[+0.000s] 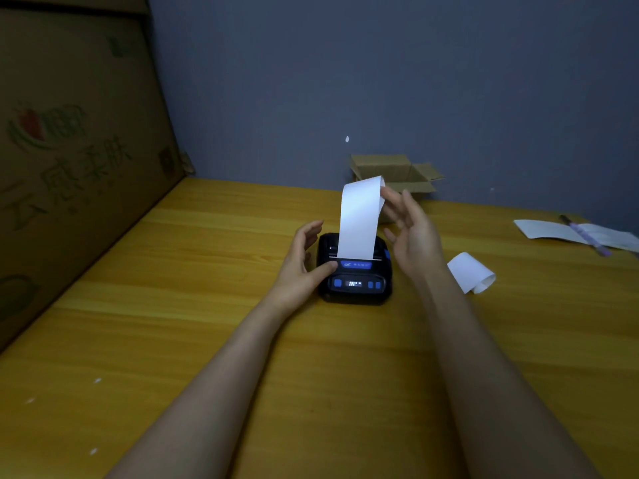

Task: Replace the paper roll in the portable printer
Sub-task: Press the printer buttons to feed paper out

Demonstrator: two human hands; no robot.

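Two bare hands are being held around a black portable printer [355, 271] that is sitting on a yellow wooden table [173, 305]. The left hand [304, 261] is being pressed against the printer's left side, its thumb lying on the front lid, fingers spread. A white paper strip [359, 219] is standing upright out of the printer's slot. The right hand [413, 229] is being held open just beside the strip, fingertips near its top edge; contact cannot be told. A curled paper piece [472, 273] is lying to the right.
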